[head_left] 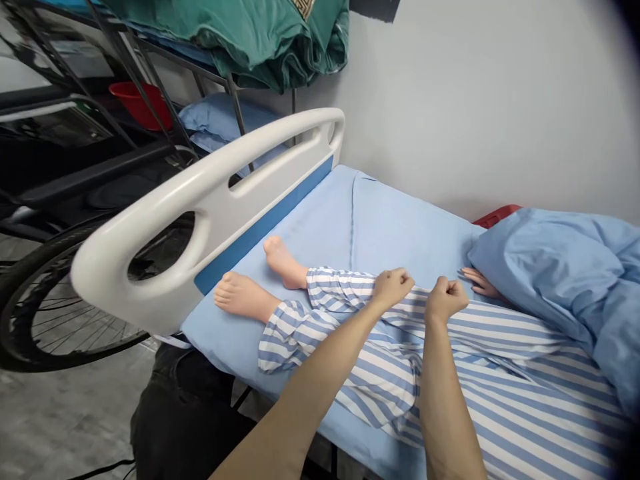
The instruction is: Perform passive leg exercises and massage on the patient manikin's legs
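Observation:
A figure that looks like a care manikin lies on the bed in blue-and-white striped trousers (370, 373), its bare feet (245, 295) towards the footboard. My left hand (393, 288) is curled into a fist over the far leg, around the knee or shin. Beside it, a little to the right, my right hand (447, 300) forms another fist over the same leg. Nothing shows in either fist. Whether the fists touch the trouser cloth or hover just above it, I cannot tell. One manikin hand (481, 283) pokes out from under a blue quilt (555, 257).
The bed has a light blue sheet (400, 213) and a white footboard (165, 200) with cut-out handles. A wheelchair wheel (75, 327) stands at the left. Behind are a rack with green cloth (250, 40) and a red basin (143, 103). A wall borders the far side.

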Demonstrator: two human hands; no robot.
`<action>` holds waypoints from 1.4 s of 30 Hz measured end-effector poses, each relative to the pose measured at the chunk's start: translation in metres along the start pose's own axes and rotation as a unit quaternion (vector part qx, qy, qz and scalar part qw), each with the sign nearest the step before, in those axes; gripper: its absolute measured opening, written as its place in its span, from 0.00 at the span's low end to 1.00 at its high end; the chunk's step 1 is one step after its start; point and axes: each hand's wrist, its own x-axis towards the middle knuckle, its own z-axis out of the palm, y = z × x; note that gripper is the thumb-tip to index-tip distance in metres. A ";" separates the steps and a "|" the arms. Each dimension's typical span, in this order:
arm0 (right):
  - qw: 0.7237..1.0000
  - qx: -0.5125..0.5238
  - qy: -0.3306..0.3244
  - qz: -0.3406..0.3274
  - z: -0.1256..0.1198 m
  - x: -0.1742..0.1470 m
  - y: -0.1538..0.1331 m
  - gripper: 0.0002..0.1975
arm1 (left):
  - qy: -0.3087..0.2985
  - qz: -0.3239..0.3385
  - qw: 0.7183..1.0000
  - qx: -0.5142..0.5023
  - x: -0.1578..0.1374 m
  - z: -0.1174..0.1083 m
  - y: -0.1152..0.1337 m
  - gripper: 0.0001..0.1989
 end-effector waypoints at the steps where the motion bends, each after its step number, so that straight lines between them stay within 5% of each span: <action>1: 0.999 0.024 0.037 -0.009 -0.004 0.001 -0.004 0.17 | -0.006 -0.001 1.000 0.019 -0.001 -0.001 -0.004 0.08; 4: 0.994 0.046 0.089 -0.041 -0.014 0.002 -0.013 0.19 | -0.028 0.014 0.999 0.044 -0.002 -0.003 -0.014 0.10; 11: 0.997 0.035 0.065 -0.023 -0.011 -0.001 -0.007 0.18 | -0.022 0.020 0.999 0.043 -0.003 0.001 -0.015 0.10; 16: 0.994 -0.083 -0.072 -0.005 0.006 -0.007 0.013 0.16 | -0.038 0.041 0.996 0.063 -0.005 -0.002 -0.015 0.11; 19: 0.986 -0.142 -0.083 -0.018 0.010 -0.013 0.018 0.16 | -0.086 0.089 0.991 0.057 -0.012 -0.010 -0.022 0.10; 23: 0.982 -0.169 -0.082 -0.025 0.009 -0.015 0.018 0.15 | -0.086 0.043 0.993 -0.072 -0.037 -0.050 -0.034 0.13; 29: 0.979 -0.181 -0.088 -0.029 0.011 -0.016 0.021 0.15 | 0.030 -0.001 0.984 -0.174 -0.103 -0.159 -0.044 0.17; 32: 0.979 -0.176 -0.095 -0.032 0.008 -0.015 0.022 0.15 | 0.077 -0.031 0.991 -0.101 -0.128 -0.182 -0.061 0.17; 37: 0.983 -0.040 -0.179 0.012 -0.006 -0.016 0.002 0.16 | 0.037 -0.061 0.973 0.221 -0.139 -0.166 -0.085 0.11; 42: 0.955 0.150 -0.252 0.039 -0.016 -0.089 -0.055 0.20 | 0.039 -0.064 0.959 0.274 -0.137 -0.162 -0.082 0.11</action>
